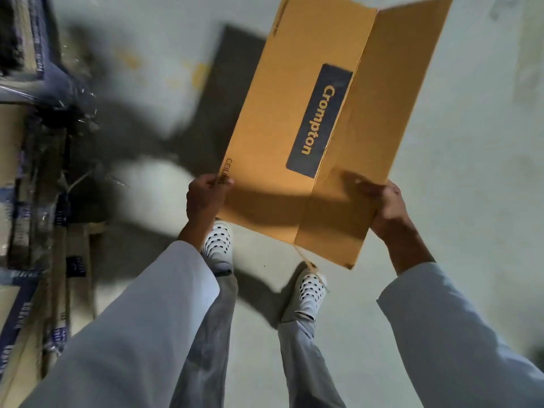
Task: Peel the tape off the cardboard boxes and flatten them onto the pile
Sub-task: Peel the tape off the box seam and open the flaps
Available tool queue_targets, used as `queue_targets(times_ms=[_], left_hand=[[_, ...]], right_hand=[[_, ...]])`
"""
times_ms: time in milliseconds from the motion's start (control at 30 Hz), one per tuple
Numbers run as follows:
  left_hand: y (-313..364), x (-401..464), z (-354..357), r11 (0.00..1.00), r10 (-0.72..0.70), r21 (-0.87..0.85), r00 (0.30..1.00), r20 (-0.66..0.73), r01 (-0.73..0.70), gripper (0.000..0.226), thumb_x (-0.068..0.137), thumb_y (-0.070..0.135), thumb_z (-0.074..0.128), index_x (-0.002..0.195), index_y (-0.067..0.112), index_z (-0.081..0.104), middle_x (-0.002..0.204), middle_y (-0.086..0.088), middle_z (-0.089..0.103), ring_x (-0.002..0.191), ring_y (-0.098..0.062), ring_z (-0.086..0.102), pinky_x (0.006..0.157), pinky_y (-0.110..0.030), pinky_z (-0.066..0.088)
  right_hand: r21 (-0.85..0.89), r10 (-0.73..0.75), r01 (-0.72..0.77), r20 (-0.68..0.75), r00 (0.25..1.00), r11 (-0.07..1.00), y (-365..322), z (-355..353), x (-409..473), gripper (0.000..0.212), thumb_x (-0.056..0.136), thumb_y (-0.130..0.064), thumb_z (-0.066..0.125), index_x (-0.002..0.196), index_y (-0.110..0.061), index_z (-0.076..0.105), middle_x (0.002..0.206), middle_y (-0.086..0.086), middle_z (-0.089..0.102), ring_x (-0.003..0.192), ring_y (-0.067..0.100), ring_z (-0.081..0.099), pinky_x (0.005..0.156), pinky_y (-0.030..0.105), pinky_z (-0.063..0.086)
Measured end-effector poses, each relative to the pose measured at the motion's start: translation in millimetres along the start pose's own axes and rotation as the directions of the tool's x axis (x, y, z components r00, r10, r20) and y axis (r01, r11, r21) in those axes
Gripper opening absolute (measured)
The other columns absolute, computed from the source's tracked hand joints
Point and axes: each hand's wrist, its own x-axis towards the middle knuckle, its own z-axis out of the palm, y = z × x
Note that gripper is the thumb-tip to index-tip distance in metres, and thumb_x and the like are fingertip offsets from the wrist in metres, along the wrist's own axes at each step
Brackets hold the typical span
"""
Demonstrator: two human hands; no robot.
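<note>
I hold a long tan cardboard box [282,119] above the floor, stretching away from me toward the top right. It carries a dark blue label reading "Crompton". One long side panel stands angled up along its right edge. My left hand [204,198] grips the near left corner. My right hand [385,213] grips the near right edge, thumb on the panel's face. A thin strip of tape [307,260] dangles from the near bottom corner. The pile of flattened boxes [26,219] lies along the left edge of the view, blurred.
Pale concrete floor [441,160] spreads to the right and ahead. My two feet in white perforated shoes [219,242] stand below the box. Crumpled clear tape or plastic [76,110] lies by the pile at left.
</note>
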Motion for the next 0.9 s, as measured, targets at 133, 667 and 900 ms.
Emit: queue_targets(times_ms=[133,667,900], left_hand=[[-2.6,-21.3,28.8,0.997,0.075,0.021,0.986,0.147,-0.079,0.052,0.062,0.045,0.07,0.106,0.017,0.073,0.099,-0.006,0.075,0.098,-0.026,0.069,0.086,-0.041,0.056],[-93.8,35.2,58.1,0.936,-0.313,-0.086,0.918,0.242,0.342,0.083,0.072,0.057,0.076,0.139,0.022,0.044,0.134,-0.006,0.052,0.128,-0.034,0.048,0.097,-0.048,0.046],[-86.0,-9.7,62.2,0.953,-0.134,-0.28,0.989,-0.059,0.113,0.04,0.093,0.046,0.055,0.064,0.023,0.07,0.072,-0.003,0.074,0.065,-0.025,0.074,0.067,-0.039,0.063]], right_hand=[[-0.608,-0.132,-0.03,-0.22,0.967,0.794,33.4,5.9,13.4,0.073,0.089,-0.013,0.073,0.15,-0.006,0.032,0.14,0.019,0.054,0.115,0.033,0.061,0.089,0.043,0.054],[-0.865,-0.205,0.26,0.187,0.961,0.43,174.1,62.4,30.2,0.11,0.075,-0.049,0.08,0.157,-0.017,0.015,0.161,0.01,0.011,0.141,0.039,0.035,0.105,0.055,0.045],[-0.845,-0.104,0.13,0.089,0.991,0.518,147.4,80.9,18.3,0.124,0.066,-0.09,0.057,0.159,-0.036,-0.003,0.167,0.009,-0.02,0.152,0.039,-0.015,0.118,0.068,0.006]])
